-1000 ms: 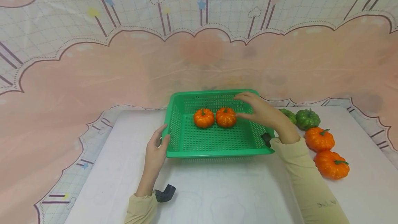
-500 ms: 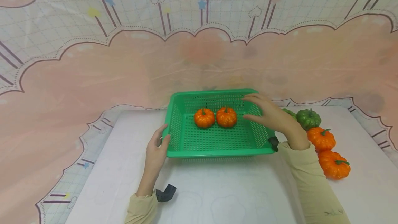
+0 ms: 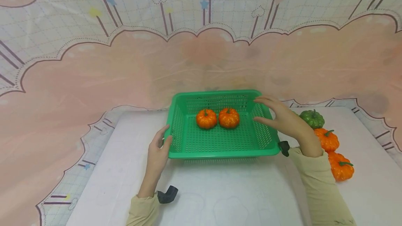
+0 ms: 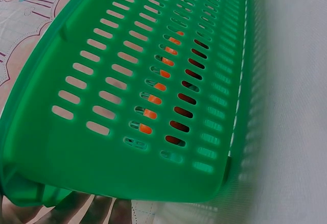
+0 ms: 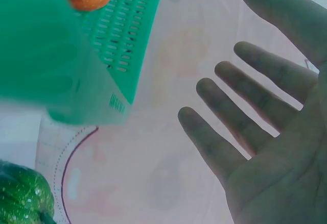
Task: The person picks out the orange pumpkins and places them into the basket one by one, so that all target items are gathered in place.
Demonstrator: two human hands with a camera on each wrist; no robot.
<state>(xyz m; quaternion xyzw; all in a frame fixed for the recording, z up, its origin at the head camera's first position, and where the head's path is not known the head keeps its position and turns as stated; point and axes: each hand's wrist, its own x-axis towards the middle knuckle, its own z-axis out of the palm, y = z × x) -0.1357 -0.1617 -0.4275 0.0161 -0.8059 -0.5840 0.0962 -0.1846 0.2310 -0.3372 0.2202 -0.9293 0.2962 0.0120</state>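
- The basket (image 3: 216, 155) is sitting on the counter (image 3: 220, 191) between the two hands, its long axis running left to right across the person's front.
- The left hand (image 3: 158, 154) is touching the basket's left short side at the rim; whether its fingers are gripping or merely resting there, one cannot tell.
- The right hand (image 3: 283, 119) is standing wide, fingers spread and thumb well away from them, holding nothing. In the head view it is overlapping the far right corner of the basket; the right wrist view is showing a gap between them.
- The left pumpkin (image 3: 206, 119) and right pumpkin (image 3: 229, 118), both orange, are lying side by side inside the basket, leftward of the right hand.
- On the counter, rightward of the right hand, the green pumpkin (image 3: 312, 119), middle pumpkin (image 3: 327, 141) and near pumpkin (image 3: 341, 167) are forming a rough row toward the person, the last two orange and partly hidden by the right arm. The right hand is lying nearer to all three than the left.
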